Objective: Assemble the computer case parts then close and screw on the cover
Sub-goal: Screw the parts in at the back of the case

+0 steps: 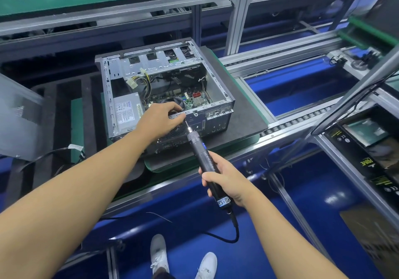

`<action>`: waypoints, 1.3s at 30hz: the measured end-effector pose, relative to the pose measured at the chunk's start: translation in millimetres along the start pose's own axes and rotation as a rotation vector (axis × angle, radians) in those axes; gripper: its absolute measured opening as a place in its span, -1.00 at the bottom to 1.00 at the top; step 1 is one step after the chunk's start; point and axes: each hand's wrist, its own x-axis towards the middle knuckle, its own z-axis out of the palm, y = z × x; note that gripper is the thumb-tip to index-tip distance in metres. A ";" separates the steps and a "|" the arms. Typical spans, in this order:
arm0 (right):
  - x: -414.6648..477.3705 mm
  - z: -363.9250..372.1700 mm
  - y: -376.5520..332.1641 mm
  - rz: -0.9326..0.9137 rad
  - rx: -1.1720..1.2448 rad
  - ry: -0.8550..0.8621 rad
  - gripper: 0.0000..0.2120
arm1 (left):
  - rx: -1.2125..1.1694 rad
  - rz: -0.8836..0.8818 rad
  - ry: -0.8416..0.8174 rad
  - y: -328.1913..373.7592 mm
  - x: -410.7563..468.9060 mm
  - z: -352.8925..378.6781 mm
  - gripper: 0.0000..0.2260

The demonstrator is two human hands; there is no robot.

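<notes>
An open grey computer case (218,89) lies on a black mat, its motherboard (195,100) and silver power supply (126,111) exposed. My left hand (160,119) grips the case's near top rail, fingers curled over the edge beside a small metal bracket (195,120). My right hand (224,180) holds a black electric screwdriver (200,151) by its handle. The driver's bit points up and left, its tip at the bracket just right of my left hand's fingers. The bit's tip and any screw there are too small to make out.
A grey side panel (15,117) leans at the left. The black mat (246,114) sits on a roller conveyor (302,121). The screwdriver's cable (234,233) hangs below my right hand. Boxes (371,149) stand at the right. My white shoes (159,255) are on the blue floor.
</notes>
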 end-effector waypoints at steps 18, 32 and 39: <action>-3.1 -0.8 -15.3 0.021 0.069 -0.044 -0.57 | -0.012 -0.042 -0.068 2.0 2.1 -2.2 -0.76; -8.6 4.1 -28.0 0.041 0.111 -0.053 -0.51 | 0.021 -0.002 -0.068 2.6 0.1 -4.0 -0.72; -7.3 9.7 -37.5 0.026 0.123 -0.073 -0.55 | 0.008 0.000 -0.065 1.6 0.0 -3.0 -0.73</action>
